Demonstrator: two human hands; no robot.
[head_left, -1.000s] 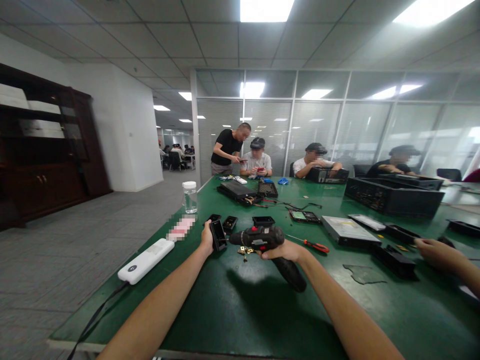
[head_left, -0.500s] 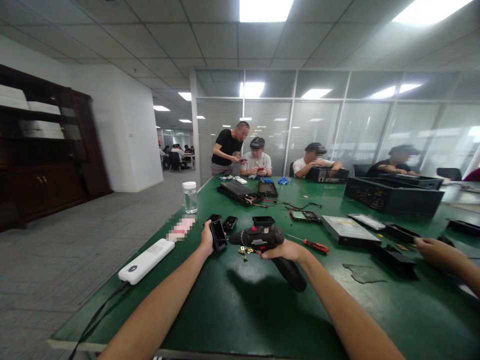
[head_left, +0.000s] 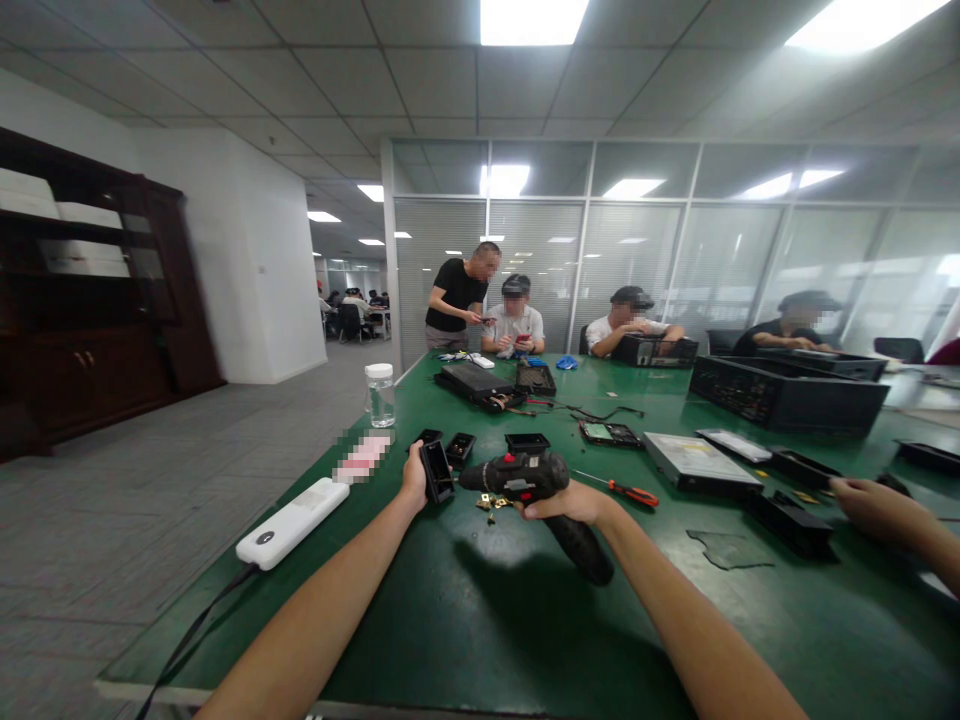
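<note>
My left hand (head_left: 414, 480) is closed on a small black open-topped box (head_left: 437, 472), tilted with its hollow side toward the drill. In my right hand (head_left: 571, 500) is a black and red power drill (head_left: 521, 475), its nose pointing left at the box. Whether the drill's bit touches the box is too small to tell. Under the drill's nose lie several small brass-coloured pieces (head_left: 491, 503). Two similar black boxes stand close by, one black box (head_left: 460, 447) just beyond my left hand and another black box (head_left: 527, 442) behind the drill.
On the green table (head_left: 420, 620) are an orange-handled screwdriver (head_left: 634, 493), a silver disc drive (head_left: 701, 462), a white power bank (head_left: 294, 522) and a bottle (head_left: 380, 398). A co-worker's hand (head_left: 874, 505) is at the right. Large black casings (head_left: 787, 390) stand further back, with people behind them.
My hands, the drill and the black box look the same. Across the table, a seated person's hand has moved slightly.
</note>
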